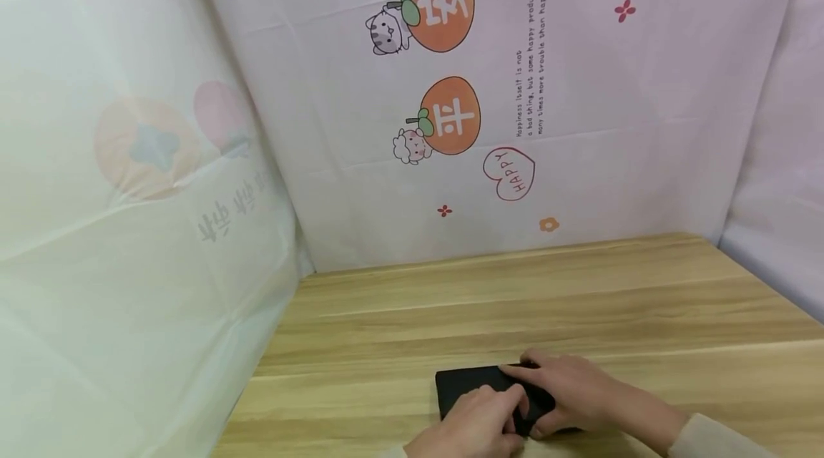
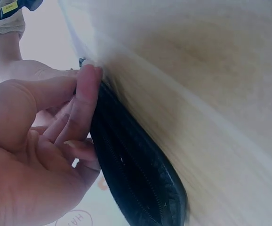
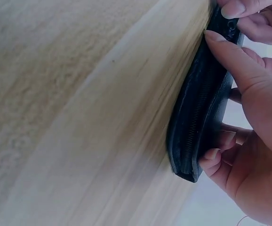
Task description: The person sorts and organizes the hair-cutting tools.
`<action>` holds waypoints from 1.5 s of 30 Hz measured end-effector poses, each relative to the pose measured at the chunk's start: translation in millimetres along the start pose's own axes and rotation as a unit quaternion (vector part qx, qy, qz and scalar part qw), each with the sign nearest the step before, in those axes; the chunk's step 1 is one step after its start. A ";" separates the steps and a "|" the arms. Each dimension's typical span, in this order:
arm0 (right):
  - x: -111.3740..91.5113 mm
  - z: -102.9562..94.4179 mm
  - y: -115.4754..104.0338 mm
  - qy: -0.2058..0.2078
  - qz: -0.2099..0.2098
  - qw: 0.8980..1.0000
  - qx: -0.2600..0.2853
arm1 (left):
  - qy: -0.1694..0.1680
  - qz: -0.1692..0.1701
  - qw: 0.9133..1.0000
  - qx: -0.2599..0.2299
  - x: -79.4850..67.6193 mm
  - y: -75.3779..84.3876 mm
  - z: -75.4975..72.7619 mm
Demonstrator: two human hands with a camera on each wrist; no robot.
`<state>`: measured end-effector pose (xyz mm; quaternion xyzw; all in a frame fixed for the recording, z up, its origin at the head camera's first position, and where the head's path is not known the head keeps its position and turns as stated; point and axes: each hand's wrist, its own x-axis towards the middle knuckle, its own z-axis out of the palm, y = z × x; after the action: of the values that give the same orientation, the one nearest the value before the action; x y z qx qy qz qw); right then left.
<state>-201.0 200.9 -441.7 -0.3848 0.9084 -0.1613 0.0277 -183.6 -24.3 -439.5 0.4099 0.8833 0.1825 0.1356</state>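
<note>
1. Fingers (image 3: 230, 56) of right hand (image 1: 573, 390) clamp the black zip pouch (image 1: 470, 383), thumb on the zipper edge, steadying it flat.
2. Left hand (image 1: 473, 426) fingers (image 2: 86, 101) curl on its near end, prob. by the zip pull.
3. Pouch lies near edge of wooden counter (image 1: 515, 300), right of centre; printed sheets (image 1: 579, 122) behind.

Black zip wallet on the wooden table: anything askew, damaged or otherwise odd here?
Nothing stands out. The black zip wallet lies flat on the wooden table, with the left hand and right hand both on it. Its zip edge looks intact in the wrist views.
</note>
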 end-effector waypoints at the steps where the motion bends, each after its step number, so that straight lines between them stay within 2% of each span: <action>1: -0.2 -0.1 0.2 0.000 0.000 1.000 0.001 | 0.001 0.000 1.000 0.006 -1.3 -1.0 -1.4; 4: -0.8 -0.2 0.3 0.000 0.001 1.000 0.006 | 0.012 0.009 1.000 0.004 -4.5 -3.3 -4.0; 9: -1.5 1.5 0.6 0.004 0.007 1.000 0.011 | 0.023 -0.002 1.000 0.006 -11.5 -2.7 -6.9; 14: -1.8 2.6 1.0 0.007 0.009 1.000 0.007 | 0.023 -0.037 0.999 0.000 -23.7 -5.5 -11.6; 18: -2.1 2.5 2.0 -0.004 0.014 1.000 0.008 | 0.022 -0.077 0.997 -0.016 -39.8 -14.4 -18.1; 23: -2.7 0.4 3.5 -0.019 0.023 0.999 0.010 | 0.059 -0.099 0.993 -0.027 -62.0 -30.3 -27.3; 27: -1.6 0.2 2.9 -0.020 0.025 0.999 0.006 | 0.095 -0.117 0.988 -0.036 -70.9 -45.6 -30.4; 30: -0.2 1.5 1.8 -0.016 0.018 1.000 -0.001 | 0.108 -0.141 0.982 -0.063 -70.6 -56.0 -32.1; 33: 0.4 2.4 1.9 -0.015 0.014 1.000 -0.009 | 0.119 -0.162 0.977 -0.071 -64.3 -64.1 -35.5; 36: 1.0 2.2 3.7 -0.026 0.018 0.999 -0.006 | 0.142 -0.167 0.975 -0.019 -54.4 -70.3 -41.4; 40: 2.6 2.0 4.3 -0.030 0.017 0.999 0.000 | 0.178 -0.150 0.970 0.070 -44.9 -78.8 -46.6; 45: 2.1 1.7 3.3 -0.025 0.016 1.000 -0.001 | 0.193 -0.131 0.969 0.077 -42.5 -81.9 -44.3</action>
<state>-204.5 201.1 -444.2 -0.3740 0.9137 -0.1504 0.0524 -229.4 -115.5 -431.5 0.2572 0.9500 0.1707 -0.0468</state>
